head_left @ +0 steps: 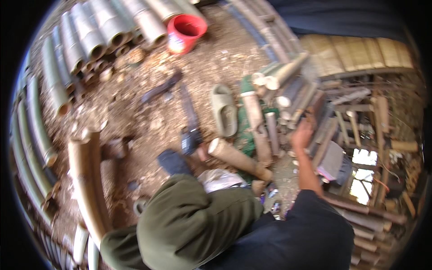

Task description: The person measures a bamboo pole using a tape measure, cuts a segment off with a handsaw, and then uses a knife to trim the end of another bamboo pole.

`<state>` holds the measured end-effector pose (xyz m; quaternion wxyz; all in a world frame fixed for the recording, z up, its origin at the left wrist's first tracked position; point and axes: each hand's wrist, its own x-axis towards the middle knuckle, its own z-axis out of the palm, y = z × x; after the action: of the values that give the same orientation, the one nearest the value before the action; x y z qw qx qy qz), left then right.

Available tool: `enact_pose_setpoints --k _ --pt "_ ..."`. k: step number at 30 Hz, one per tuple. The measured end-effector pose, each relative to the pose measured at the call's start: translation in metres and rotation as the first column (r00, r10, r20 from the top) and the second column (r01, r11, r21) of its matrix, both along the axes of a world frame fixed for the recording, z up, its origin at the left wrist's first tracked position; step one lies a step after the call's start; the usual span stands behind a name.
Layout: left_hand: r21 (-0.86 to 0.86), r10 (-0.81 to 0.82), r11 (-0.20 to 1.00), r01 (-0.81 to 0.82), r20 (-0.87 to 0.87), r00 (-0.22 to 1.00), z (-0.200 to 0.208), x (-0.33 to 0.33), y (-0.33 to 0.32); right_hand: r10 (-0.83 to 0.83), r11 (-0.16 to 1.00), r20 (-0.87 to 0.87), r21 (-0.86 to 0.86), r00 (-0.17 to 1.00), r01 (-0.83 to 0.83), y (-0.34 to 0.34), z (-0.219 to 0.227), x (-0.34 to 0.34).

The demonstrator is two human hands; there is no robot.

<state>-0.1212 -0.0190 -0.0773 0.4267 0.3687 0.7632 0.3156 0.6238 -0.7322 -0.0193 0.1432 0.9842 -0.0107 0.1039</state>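
Note:
My right hand reaches forward at the right, its bare forearm coming out of a dark sleeve. Its fingers are at a pile of bamboo lengths and dark sticks, beside a small dark and orange thing that is too blurred to name. Motion smears the fingers, so I cannot make out whether they hold anything. To the left of the hand stand pale cut bamboo pieces on green netting. A thicker bamboo length lies slanting nearer my knees. My left hand is not in view.
An olive slipper and a long dark tool lie on the chip-strewn ground. A red bucket stands near stacked bamboo poles. An upright bamboo piece is at the left. Wooden slats and sticks fill the right.

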Motion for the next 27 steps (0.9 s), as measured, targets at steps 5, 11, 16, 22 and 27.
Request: enact_pose_setpoints --k 5,11,16,22,27 --pt "-0.081 0.118 0.991 -0.108 0.126 0.985 -0.013 -0.009 -0.016 0.281 0.959 -0.082 0.052 0.956 -0.277 -0.180 0.017 0.089" --pt "0.020 0.167 0.985 -0.169 0.082 0.983 0.042 -0.012 -0.021 -0.424 0.896 -0.494 -0.109 0.759 0.430 -0.105 -0.021 0.084" --pt "-0.036 0.186 0.983 -0.183 0.104 0.977 0.020 -0.009 -0.030 -0.389 0.920 -0.370 -0.207 0.843 0.333 -0.099 -0.010 0.067" --pt "-0.047 0.186 0.982 -0.181 0.109 0.977 0.018 -0.005 -0.028 -0.116 0.952 0.335 0.306 0.935 0.009 -0.039 0.017 0.065" --pt "-0.043 0.184 0.983 -0.180 0.093 0.979 0.026 -0.006 -0.032 -0.074 0.398 0.414 0.846 0.907 -0.354 0.129 0.114 0.008"
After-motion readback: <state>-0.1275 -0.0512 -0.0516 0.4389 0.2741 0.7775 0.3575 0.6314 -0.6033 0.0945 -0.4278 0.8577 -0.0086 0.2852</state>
